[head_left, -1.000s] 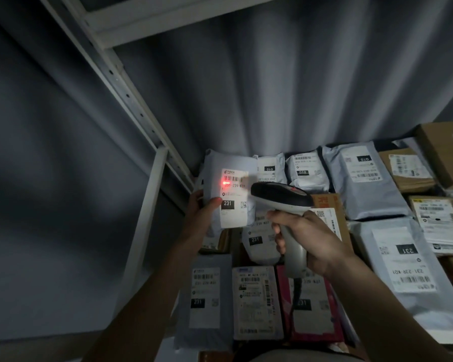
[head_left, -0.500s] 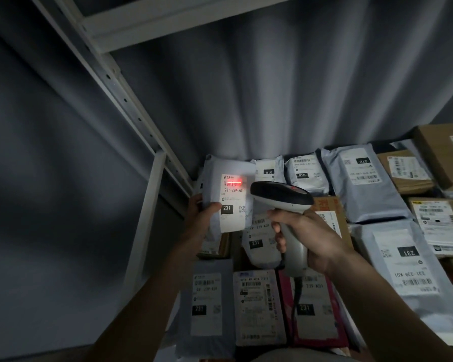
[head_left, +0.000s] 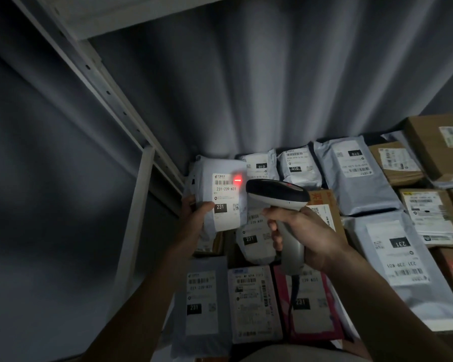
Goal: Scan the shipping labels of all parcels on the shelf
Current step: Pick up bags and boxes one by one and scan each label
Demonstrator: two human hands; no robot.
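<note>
the held parcel (head_left: 215,202), a grey mailer, is lifted upright at the shelf's back left corner, its shipping label (head_left: 226,202) facing the camera. the left hand (head_left: 196,218) grips its lower left edge, thumb curled over the front. the right hand (head_left: 306,236) is wrapped round the scanner (head_left: 277,197) handle, nose just beside the label. the red beam (head_left: 238,179) sits at the barcode's right end, so the scan step looks under way. next, i judge, centre the beam, then move to the other parcels (head_left: 364,178) lying flat.
</note>
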